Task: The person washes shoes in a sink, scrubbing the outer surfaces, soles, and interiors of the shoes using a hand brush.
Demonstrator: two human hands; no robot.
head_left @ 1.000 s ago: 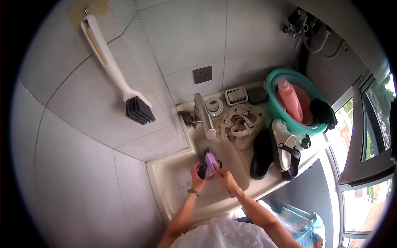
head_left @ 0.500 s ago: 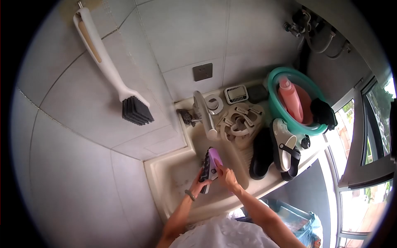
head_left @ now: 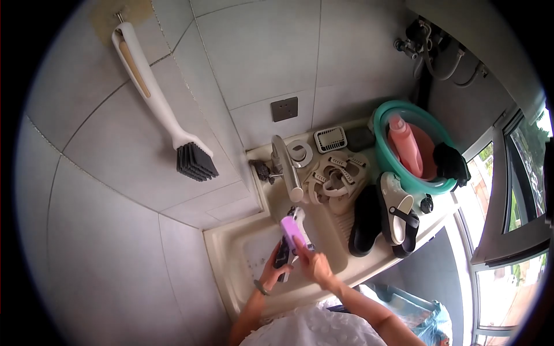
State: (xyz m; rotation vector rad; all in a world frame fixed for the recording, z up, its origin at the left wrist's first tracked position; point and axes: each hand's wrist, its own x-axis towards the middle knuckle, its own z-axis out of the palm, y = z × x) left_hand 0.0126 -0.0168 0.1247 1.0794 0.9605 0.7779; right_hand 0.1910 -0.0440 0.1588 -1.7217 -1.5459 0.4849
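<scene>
Over the sink basin [head_left: 231, 254], my left hand [head_left: 272, 271] is closed on a black and white shoe [head_left: 282, 258], gripping its lower end from the left. A purple brush [head_left: 291, 228] lies across the shoe, and my right hand [head_left: 314, 264] is closed on its handle, with one finger stretched along it. The brush's bristles are hidden against the shoe. Above them, the faucet [head_left: 285, 167] reaches over the basin. Its spout hangs just beyond the shoe's top end.
Beige sandals [head_left: 340, 179], black insoles [head_left: 365, 222] and a white clog [head_left: 395, 213] lie on the right ledge. Behind them stands a green basin [head_left: 384, 153] with a pink bottle [head_left: 406, 147]. A large brush [head_left: 156, 101] hangs on the left wall; a soap dish [head_left: 330, 139] sits at the back.
The shoe has tilted from a side-on view to show more of its white upper. The purple brush has shifted left across it, with my right hand following. My left hand keeps its hold.
</scene>
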